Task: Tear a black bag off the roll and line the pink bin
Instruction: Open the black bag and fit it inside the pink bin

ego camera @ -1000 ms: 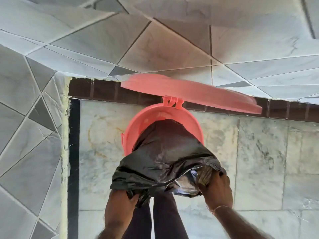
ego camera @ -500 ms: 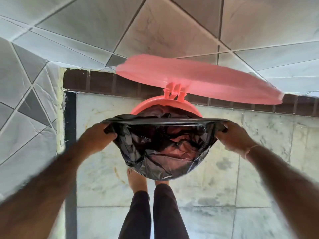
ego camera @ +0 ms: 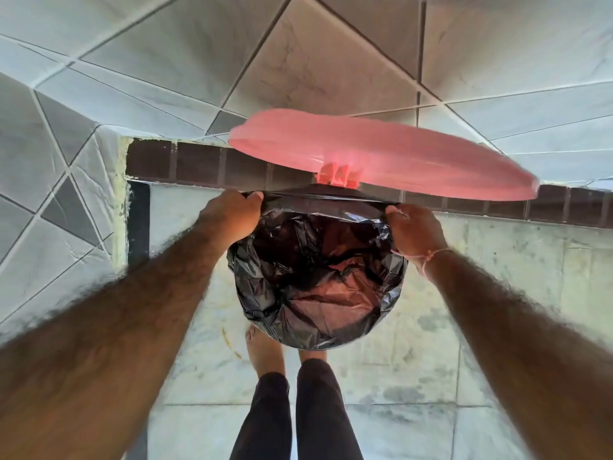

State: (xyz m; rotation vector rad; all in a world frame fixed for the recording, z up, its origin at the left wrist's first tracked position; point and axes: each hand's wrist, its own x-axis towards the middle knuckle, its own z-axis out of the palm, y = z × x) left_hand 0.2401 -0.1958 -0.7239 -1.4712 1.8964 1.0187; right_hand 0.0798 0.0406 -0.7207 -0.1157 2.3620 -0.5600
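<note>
1. We've got the black bag [ego camera: 318, 280] sitting in the mouth of the pink bin [ego camera: 336, 175], its near edge folded over the front of the rim and the bin body hidden beneath it.
2. The far edge runs taut, side to side, between our two hands, just under the hinge of the raised lid [ego camera: 381, 157].
3. Our left hand [ego camera: 232, 214] has its fingers pinched on the left corner of that edge; our right hand [ego camera: 416, 230] has its fingers closed on the right corner. Both sit equally near.
4. We reckon the back rim, just beyond the fingers, comes next.
5. No writing or brand shows anywhere.
</note>
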